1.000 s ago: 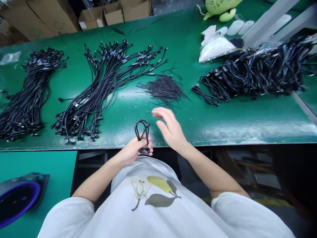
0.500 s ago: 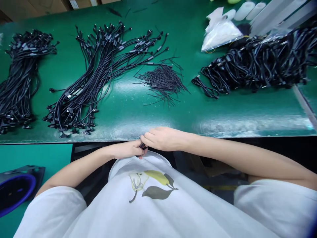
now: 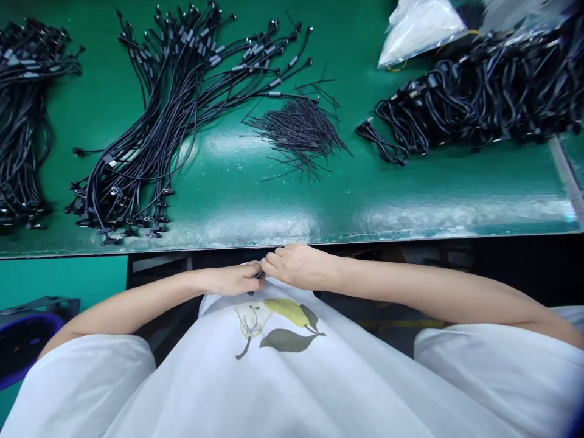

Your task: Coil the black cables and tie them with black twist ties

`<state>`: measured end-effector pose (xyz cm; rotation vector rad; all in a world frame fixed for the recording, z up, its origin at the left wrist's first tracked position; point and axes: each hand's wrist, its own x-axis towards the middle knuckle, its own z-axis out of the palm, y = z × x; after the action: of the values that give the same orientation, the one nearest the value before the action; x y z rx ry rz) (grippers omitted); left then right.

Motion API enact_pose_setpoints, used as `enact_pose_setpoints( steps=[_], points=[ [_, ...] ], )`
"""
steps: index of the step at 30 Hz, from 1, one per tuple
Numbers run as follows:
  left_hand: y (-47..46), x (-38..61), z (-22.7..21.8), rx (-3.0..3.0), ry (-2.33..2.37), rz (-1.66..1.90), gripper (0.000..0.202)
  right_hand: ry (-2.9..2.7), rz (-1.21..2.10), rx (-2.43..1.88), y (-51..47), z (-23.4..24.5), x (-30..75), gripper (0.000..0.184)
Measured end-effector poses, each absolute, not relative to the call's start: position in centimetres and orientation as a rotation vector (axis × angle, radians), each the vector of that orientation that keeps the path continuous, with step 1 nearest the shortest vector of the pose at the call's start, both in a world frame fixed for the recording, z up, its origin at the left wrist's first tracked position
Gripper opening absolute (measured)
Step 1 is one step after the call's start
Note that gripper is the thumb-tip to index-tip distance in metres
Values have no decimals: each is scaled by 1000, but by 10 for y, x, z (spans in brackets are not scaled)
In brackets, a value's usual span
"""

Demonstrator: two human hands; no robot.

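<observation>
My left hand [image 3: 232,281] and my right hand [image 3: 296,266] meet close to my chest, just below the front edge of the green table [image 3: 255,201]. Both are closed, fingers pinched together on a small black cable [image 3: 259,275], of which only a short bit shows between them. Most of that cable is hidden by the hands. On the table ahead lies a small heap of thin black ties [image 3: 298,131].
A long bundle of black cables [image 3: 150,134] lies left of centre, another bundle [image 3: 20,121] at the far left. A big pile of coiled cables [image 3: 479,97] sits at the right, with a white plastic bag [image 3: 420,27] behind it. A dark blue-rimmed bin [image 3: 22,334] is low left.
One second ago my left hand held the looped cable up while my right hand hovered open. Since then the right hand closed onto it and both hands dropped toward my chest.
</observation>
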<state>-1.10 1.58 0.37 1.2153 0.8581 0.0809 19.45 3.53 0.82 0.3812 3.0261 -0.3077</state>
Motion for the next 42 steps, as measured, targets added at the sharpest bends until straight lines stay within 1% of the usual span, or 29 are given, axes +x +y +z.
enact_pose_setpoints(
  steps=[3, 5, 6, 8, 10, 11, 14, 17, 19, 21, 22, 25, 26, 29, 31, 34, 37, 39, 42],
  points=[
    [-1, -8, -4, 1028, 930, -19, 15, 3029, -425, 264, 24, -1, 194, 15],
    [-13, -6, -8, 777, 931, -74, 19, 3022, -493, 187, 18, -5, 195, 15],
    [-18, -6, -9, 647, 911, -75, 21, 3029, -475, 192, 16, -6, 196, 15],
    [-24, -8, -9, 461, 858, -25, 20, 3086, -321, 274, 16, -4, 200, 22],
    [-24, -11, -7, 410, 828, 49, 18, 3166, -110, 343, 19, 0, 205, 31],
    [-23, -13, -6, 411, 814, 76, 21, 3203, -29, 345, 22, 3, 207, 33],
    [-20, -15, -3, 411, 748, 126, 44, 3267, 62, 297, 29, 10, 210, 33],
    [-21, -13, -3, 374, 733, 150, 62, 3282, 26, 276, 30, 11, 209, 35],
    [-22, -12, -7, 341, 766, 164, 65, 3261, -32, 338, 27, 7, 206, 40],
    [-24, -12, -11, 324, 782, 180, 62, 3213, -65, 435, 22, 0, 204, 51],
    [-24, -12, -13, 336, 779, 187, 59, 3188, -71, 466, 20, -4, 203, 52],
    [-22, -14, -13, 481, 729, 175, 50, 3142, -142, 425, 18, -13, 201, 40],
    [-20, -14, -11, 554, 704, 160, 48, 3136, -201, 395, 20, -15, 201, 42],
    [-11, -17, 1, 764, 643, 105, 44, 3126, -399, 350, 25, -12, 203, 56],
    [-5, -18, 8, 876, 639, 73, 43, 3125, -496, 361, 28, -8, 203, 58],
    [-2, -18, 9, 958, 661, 58, 44, 3121, -588, 411, 29, -3, 203, 46],
    [-3, -16, 3, 841, 705, 108, 45, 3115, -575, 484, 31, -3, 203, 31],
    [-2, -16, 1, 799, 747, 154, 41, 3136, -504, 488, 33, -6, 203, 27],
    [3, -19, 4, 1019, 796, 102, 31, 3175, -429, 456, 35, -11, 205, 27]
  ],
)
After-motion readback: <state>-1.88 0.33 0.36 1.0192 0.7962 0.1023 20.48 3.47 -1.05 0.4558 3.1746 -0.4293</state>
